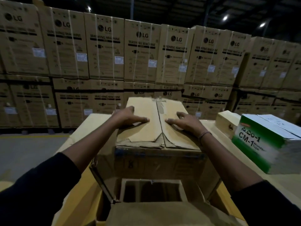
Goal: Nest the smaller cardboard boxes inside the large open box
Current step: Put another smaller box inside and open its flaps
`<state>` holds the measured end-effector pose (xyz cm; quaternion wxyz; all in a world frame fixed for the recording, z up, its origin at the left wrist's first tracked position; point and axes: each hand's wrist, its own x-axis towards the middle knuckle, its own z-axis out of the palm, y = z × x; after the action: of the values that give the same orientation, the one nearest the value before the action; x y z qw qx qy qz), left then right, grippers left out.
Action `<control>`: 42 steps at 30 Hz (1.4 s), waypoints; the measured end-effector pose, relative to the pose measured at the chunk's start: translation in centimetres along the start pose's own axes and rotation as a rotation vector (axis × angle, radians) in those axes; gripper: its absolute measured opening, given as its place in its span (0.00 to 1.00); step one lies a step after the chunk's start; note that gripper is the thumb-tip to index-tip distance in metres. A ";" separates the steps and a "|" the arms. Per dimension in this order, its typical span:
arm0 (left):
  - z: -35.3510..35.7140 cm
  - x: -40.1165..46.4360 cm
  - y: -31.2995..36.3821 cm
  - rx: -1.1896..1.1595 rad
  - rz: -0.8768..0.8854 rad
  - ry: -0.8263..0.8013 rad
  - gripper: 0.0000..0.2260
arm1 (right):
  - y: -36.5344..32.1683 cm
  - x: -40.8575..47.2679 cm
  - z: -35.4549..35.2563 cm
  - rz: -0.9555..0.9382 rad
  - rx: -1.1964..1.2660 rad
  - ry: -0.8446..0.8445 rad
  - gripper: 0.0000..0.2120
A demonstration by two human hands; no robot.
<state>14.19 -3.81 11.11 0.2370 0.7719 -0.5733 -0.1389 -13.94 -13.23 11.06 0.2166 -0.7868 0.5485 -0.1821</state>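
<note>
Cardboard box (156,123) half-seated in the large open box (104,181).
Left hand (128,118) and right hand (184,123) lie flat, ungripping, on its flaps; press evenly, keeping it level.

A wall of stacked LG washing machine cartons (140,51) fills the background, two tiers high, each carton bound with pale straps and bearing a white label. Above the cartons, ceiling lights (225,17) glow against a dark roof. Below and left of the carton wall, a grey concrete floor (24,152) spreads out, with a yellow painted line (32,136) running along it just in front of the bottom tier.
</note>
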 end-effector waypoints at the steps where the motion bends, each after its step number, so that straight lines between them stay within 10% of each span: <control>1: 1.3 0.1 -0.5 0.019 -0.005 -0.011 0.51 | 0.7 -0.2 0.9 0.025 -0.018 -0.007 0.55; 30: 22.9 -1.2 -6.3 0.061 -0.308 -0.195 0.50 | 9.5 0.8 20.5 0.365 -0.162 -0.221 0.69; 37: 24.0 0.4 -3.7 0.178 -0.062 -0.219 0.36 | 8.3 2.4 18.4 0.385 -0.056 -0.278 0.57; 42: 24.6 0.8 -2.6 0.287 0.306 -0.379 0.32 | 7.2 3.3 12.3 0.223 0.180 -0.216 0.20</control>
<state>4.57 -9.08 -11.10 0.0320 0.6622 -0.7311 -0.1610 -12.05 -16.76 -2.98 0.3626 -0.7136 0.5874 -0.1197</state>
